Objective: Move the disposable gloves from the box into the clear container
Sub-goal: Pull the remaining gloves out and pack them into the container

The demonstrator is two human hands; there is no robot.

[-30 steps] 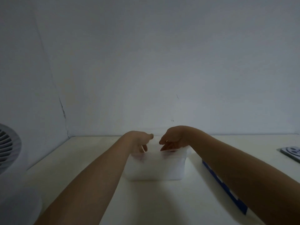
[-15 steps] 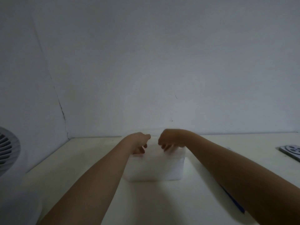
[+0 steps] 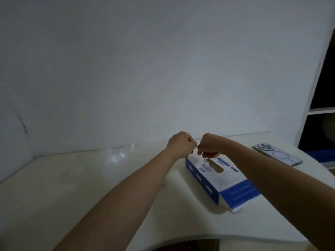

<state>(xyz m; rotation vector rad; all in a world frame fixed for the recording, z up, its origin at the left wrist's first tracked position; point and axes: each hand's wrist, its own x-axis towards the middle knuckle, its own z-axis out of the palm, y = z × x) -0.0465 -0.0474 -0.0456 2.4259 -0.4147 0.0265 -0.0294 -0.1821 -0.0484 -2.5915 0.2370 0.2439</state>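
Glove box (image 3: 223, 180), blue and white, lies flat on the counter (image 3: 72, 187), right of centre, oval dispensing slot facing up. Both hands hover over its far end: left hand (image 3: 182, 144) and right hand (image 3: 208, 146), fingers curled in, knuckles almost touching. Can't tell if they pinch anything. Clear container (image 3: 116, 158) sits well left of the box near the wall, blurry, contents unreadable. Phone (image 3: 277, 156) lies face down further right; a shelf unit (image 3: 319, 113) is at the frame edge.
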